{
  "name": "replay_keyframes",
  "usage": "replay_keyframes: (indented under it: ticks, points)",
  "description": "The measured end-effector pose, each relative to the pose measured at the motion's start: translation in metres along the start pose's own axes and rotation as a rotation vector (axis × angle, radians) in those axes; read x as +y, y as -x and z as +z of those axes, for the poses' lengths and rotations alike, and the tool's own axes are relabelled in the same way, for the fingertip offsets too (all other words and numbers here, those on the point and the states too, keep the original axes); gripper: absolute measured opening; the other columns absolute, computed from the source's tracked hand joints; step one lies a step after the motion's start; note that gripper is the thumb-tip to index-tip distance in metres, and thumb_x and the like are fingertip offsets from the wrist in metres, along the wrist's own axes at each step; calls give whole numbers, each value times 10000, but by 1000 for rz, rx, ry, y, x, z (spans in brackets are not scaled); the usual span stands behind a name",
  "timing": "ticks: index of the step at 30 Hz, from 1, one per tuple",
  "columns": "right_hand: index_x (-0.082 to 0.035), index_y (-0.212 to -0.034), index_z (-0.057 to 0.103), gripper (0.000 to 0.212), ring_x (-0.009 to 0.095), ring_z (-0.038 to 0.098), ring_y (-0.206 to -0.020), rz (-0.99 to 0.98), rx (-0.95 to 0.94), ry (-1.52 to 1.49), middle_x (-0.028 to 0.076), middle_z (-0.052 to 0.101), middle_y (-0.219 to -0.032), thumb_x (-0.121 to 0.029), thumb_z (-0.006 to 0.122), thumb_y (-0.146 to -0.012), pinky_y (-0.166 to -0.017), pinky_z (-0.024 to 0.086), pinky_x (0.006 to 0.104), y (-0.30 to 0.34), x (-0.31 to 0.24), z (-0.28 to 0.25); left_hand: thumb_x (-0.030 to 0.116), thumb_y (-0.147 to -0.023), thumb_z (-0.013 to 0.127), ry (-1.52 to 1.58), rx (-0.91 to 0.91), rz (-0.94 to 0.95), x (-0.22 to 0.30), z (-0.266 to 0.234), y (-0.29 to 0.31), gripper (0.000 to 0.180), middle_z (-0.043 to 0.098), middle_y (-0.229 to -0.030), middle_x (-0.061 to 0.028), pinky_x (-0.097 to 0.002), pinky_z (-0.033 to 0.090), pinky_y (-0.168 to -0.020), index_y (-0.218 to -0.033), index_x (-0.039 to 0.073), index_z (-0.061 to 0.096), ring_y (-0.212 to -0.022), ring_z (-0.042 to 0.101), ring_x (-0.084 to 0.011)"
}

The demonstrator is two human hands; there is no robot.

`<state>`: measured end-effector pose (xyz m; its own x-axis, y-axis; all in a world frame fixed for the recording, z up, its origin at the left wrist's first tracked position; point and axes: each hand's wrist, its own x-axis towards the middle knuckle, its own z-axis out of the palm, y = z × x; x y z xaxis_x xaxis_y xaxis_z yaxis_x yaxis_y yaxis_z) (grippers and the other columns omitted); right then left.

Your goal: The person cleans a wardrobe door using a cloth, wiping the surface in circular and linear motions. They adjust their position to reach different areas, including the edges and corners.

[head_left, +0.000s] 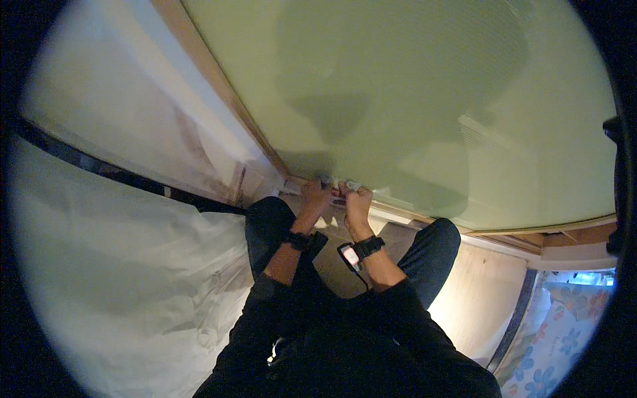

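Observation:
My left hand (314, 198) is closed at the lower edge of a large pale green panel (411, 79). Beside it, my right hand (359, 203) is also closed, its fingers by a small whitish crumpled piece (353, 186). Both hands nearly meet at the light strip (391, 211) along the panel's bottom, near its left corner. Something small with red on it (339, 199) shows between them. Exactly what the fingers grip is too small and blurred to name. Dark bands circle both wrists, and the right one carries a small lit device (350, 256).
My bent knees stand on either side of my arms. Wooden trim (225, 86) runs up the panel's left edge. A pale sheet (126, 265) spreads at left below a dark bar (113, 169). At right are a light board (488, 285) and a floral cloth (564, 338).

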<state>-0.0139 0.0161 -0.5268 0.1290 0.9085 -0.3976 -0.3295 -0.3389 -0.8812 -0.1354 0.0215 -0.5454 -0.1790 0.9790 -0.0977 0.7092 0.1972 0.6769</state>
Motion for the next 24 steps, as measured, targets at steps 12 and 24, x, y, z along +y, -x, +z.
replay_keyframes:
  ticks: [12, 24]
  points:
    - [8, -925, 708, 182, 181, 659, -792, -216, -126, -74, 77, 712, -919, -169, 708, -882, -683, 538, 332, 13, -21, 59, 198, -883, 568, 154, 407, 100, 43, -73, 7, 222, 655, -826, -257, -516, 500, -720, -926, -12, 627, -801, 642, -444]
    - [15, -891, 665, 228, 277, 626, -778, -154, -171, -26, 152, 660, -848, -199, 692, -816, -681, 500, 438, -103, 165, 42, 187, -849, 540, -191, 298, 274, -121, 38, -86, 267, 664, -960, -248, -532, 500, -837, -955, -25, 664, -905, 623, -458]
